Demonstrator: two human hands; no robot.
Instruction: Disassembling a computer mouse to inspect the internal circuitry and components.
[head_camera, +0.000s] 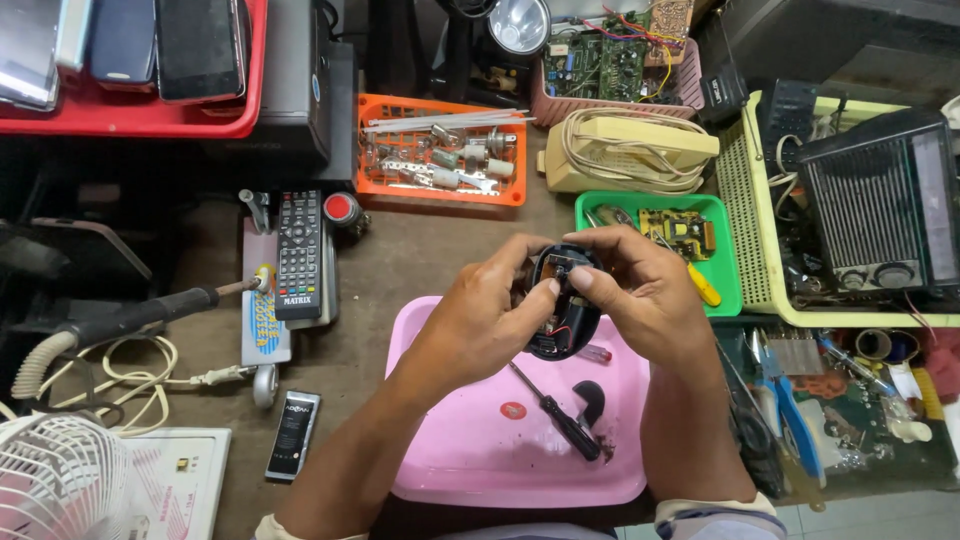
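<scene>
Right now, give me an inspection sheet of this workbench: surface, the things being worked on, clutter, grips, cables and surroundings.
Surface: brown bench, with a pink tray under the hands.
Job's things: opened black computer mouse, insides showing; black screwdriver and a black mouse part lie on the tray.
Clutter: remote control, orange basket of metal parts, green tray with a circuit board, soldering iron.
Grips: left hand and right hand both hold the mouse.
Cables: cream cord at the left; coiled cord on the cream telephone.
Surroundings: white fan, radio, red tray of phones.
</scene>
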